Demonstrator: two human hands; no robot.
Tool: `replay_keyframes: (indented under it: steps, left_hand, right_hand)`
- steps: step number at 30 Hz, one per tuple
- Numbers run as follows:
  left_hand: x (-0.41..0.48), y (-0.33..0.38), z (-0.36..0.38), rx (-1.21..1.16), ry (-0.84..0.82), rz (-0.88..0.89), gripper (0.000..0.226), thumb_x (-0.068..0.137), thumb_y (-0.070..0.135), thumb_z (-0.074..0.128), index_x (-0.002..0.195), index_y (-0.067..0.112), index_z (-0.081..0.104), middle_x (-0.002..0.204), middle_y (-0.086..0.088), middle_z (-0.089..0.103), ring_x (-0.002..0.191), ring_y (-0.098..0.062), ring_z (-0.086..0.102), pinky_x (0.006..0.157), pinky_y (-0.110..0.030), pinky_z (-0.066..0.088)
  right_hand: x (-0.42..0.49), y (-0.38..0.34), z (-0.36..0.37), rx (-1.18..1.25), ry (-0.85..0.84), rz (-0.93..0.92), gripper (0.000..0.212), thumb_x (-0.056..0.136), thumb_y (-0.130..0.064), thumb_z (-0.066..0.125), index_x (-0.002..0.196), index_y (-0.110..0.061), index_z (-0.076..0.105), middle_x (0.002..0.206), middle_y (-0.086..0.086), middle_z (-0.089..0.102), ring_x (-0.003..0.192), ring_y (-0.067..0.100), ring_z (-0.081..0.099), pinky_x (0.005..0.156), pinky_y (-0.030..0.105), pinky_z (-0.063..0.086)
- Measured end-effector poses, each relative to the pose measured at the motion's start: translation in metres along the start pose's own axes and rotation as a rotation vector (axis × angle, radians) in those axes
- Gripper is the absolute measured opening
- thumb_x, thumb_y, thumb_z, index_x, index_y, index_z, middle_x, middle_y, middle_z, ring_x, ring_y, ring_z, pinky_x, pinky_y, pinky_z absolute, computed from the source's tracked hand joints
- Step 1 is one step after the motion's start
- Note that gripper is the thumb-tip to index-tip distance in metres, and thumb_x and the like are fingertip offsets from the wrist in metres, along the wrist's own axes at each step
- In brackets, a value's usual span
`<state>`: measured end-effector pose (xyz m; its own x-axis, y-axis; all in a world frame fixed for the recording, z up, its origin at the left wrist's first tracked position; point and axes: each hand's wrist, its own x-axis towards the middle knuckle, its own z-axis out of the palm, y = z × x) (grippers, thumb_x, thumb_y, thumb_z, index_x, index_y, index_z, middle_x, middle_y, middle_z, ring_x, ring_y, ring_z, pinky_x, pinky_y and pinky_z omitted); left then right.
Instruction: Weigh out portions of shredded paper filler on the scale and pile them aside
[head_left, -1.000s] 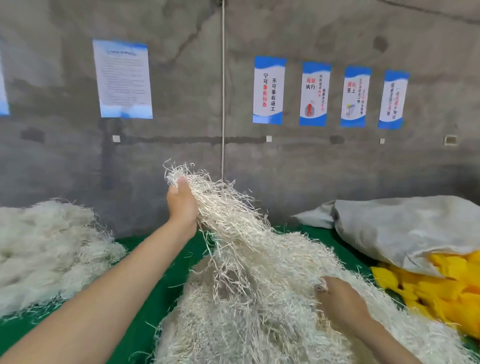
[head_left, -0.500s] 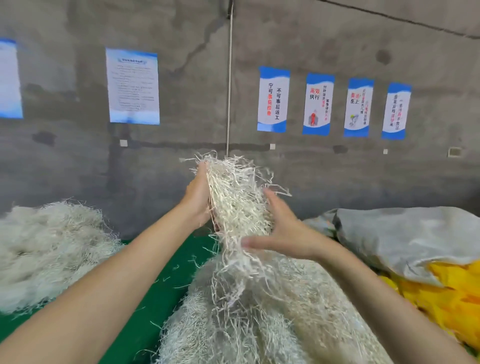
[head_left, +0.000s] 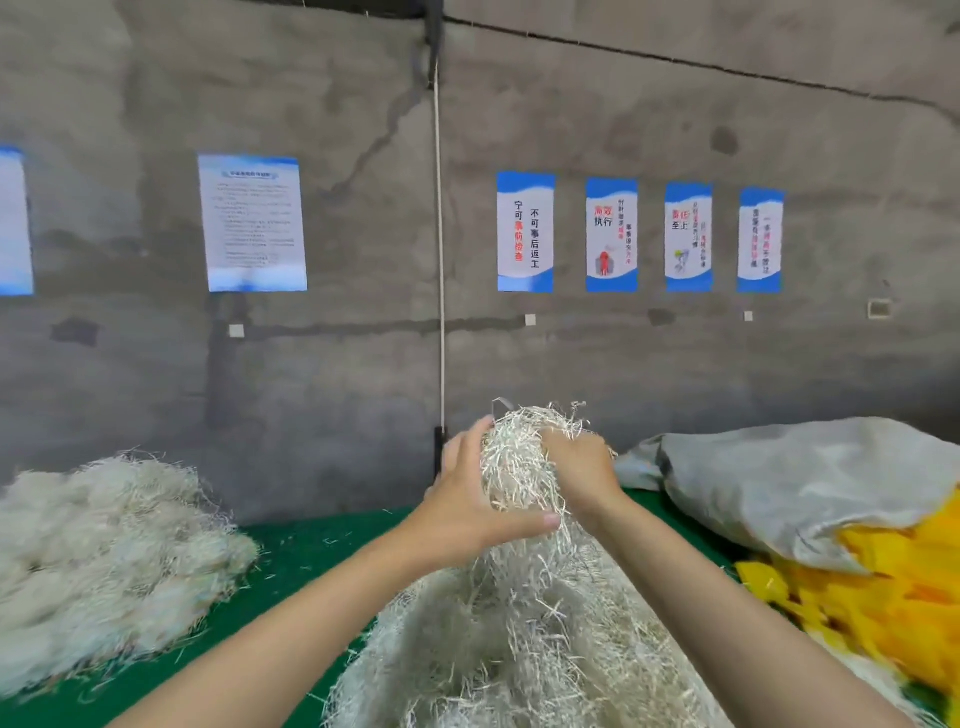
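Both of your grips are wrapped round one clump of shredded paper (head_left: 511, 457), held up in the middle of the view. Your left grip (head_left: 467, 499) curls round the clump's left side, with the thumb reaching across under it. Your right grip (head_left: 576, 467) clutches the clump from the right, near its top, with the fingers tucked into the strands. Thin pale strips stick out above both grips. More strips hang down from the clump and run into the big heap (head_left: 519, 654) of shredded paper right below it, so loose strands join the two. The big heap sits on the green bench (head_left: 311, 551), close to you. On the bench to your left, well apart from the big heap, lies another pale pile (head_left: 104, 561) of the same stuff. To your right lies a grey sack (head_left: 805, 483), slumped on its side, with bright yellow stuff (head_left: 883, 608) under and in front of it. Behind the bench is a grey wall (head_left: 623, 364) with blue and white posters (head_left: 524, 231) on it, and a thin cord (head_left: 440, 260) hangs straight down it.
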<state>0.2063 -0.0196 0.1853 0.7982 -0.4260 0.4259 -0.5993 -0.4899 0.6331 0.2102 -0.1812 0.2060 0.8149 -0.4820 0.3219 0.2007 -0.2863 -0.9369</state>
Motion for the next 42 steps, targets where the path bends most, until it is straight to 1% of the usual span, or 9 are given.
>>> replay_keyframes:
  steps: [4,9,13,16,19,25,29,34,42]
  left_hand:
    - [0.026,0.006,-0.013,-0.115,0.157,0.019,0.037,0.088,0.018,0.061,0.122,0.031,0.058,0.095,0.011,0.069,0.072,-0.006,0.063,0.062,-0.021,0.052]
    - [0.044,0.01,-0.044,-0.406,0.271,-0.244,0.043,0.095,0.013,0.042,0.134,0.028,0.046,0.097,-0.002,0.065,0.065,-0.008,0.053,0.055,-0.022,0.043]
    - [0.052,0.02,-0.061,-0.592,0.34,-0.272,0.041,0.09,0.009,0.043,0.13,0.008,0.048,0.109,-0.005,0.061,0.096,-0.02,0.058,0.089,-0.039,0.047]
    - [0.052,0.026,-0.081,-0.61,0.462,-0.26,0.042,0.081,0.021,0.051,0.12,0.007,0.052,0.091,-0.006,0.057,0.087,-0.023,0.056,0.081,-0.035,0.047]
    - [0.046,0.022,-0.098,-0.468,0.602,-0.265,0.038,0.09,0.028,0.052,0.124,0.012,0.045,0.075,0.001,0.051,0.066,-0.013,0.05,0.057,-0.028,0.039]
    - [0.034,-0.002,-0.125,-0.491,0.785,-0.35,0.057,0.1,0.027,0.04,0.151,0.006,0.026,0.13,-0.017,0.058,0.116,-0.032,0.058,0.098,-0.042,0.046]
    - [0.028,-0.01,-0.127,-0.483,0.782,-0.363,0.053,0.102,0.024,0.036,0.149,0.0,0.027,0.088,0.0,0.051,0.074,-0.012,0.047,0.066,-0.028,0.038]
    - [0.035,-0.006,-0.113,-0.499,0.657,-0.36,0.06,0.097,0.036,0.04,0.15,0.008,0.031,0.14,-0.003,0.041,0.124,-0.023,0.041,0.095,-0.039,0.034]
    - [0.049,0.012,-0.08,-0.683,0.473,-0.284,0.069,0.092,0.027,0.062,0.148,0.004,0.029,0.144,-0.007,0.044,0.113,-0.016,0.042,0.091,-0.032,0.031]
  right_hand:
    - [-0.008,-0.013,-0.009,0.162,-0.291,0.045,0.027,0.088,-0.046,0.062,0.098,-0.021,0.065,0.084,-0.005,0.062,0.069,0.001,0.056,0.053,0.024,0.042]
    - [-0.001,-0.009,-0.019,-0.327,-0.445,-0.354,0.117,0.062,-0.076,0.066,0.152,-0.048,-0.005,0.164,-0.013,0.001,0.151,0.012,0.005,0.119,0.05,0.019]
    - [0.003,-0.015,-0.005,-0.483,-0.513,-0.576,0.096,0.068,-0.066,0.074,0.146,-0.043,0.023,0.135,-0.025,0.052,0.118,-0.012,0.05,0.1,0.024,0.046]
    - [0.015,-0.012,0.0,-0.642,-0.319,-0.633,0.026,0.078,-0.056,0.069,0.084,-0.032,0.064,0.068,-0.018,0.065,0.058,0.0,0.058,0.052,0.02,0.045]
    - [0.027,0.007,-0.003,-0.746,-0.286,-0.493,0.034,0.079,-0.047,0.067,0.058,-0.022,0.055,0.045,-0.012,0.054,0.044,0.006,0.05,0.04,0.024,0.034]
    - [0.042,0.074,-0.047,-0.858,-0.319,-0.235,0.028,0.076,-0.026,0.063,0.058,-0.012,0.046,0.053,-0.002,0.048,0.056,0.019,0.05,0.046,0.026,0.03]
    - [0.041,0.102,-0.075,-0.808,-0.338,0.008,0.029,0.077,-0.009,0.063,0.059,-0.014,0.041,0.056,0.0,0.041,0.051,0.013,0.036,0.046,0.023,0.025]
    - [0.04,0.077,-0.08,-0.485,-0.339,0.002,0.029,0.085,-0.016,0.067,0.061,-0.015,0.051,0.052,-0.001,0.045,0.042,0.009,0.042,0.047,0.022,0.032]
    - [0.018,0.007,-0.061,-0.778,-0.472,-0.128,0.053,0.089,-0.047,0.068,0.127,-0.012,0.06,0.131,0.009,0.061,0.114,0.023,0.06,0.097,0.035,0.049]
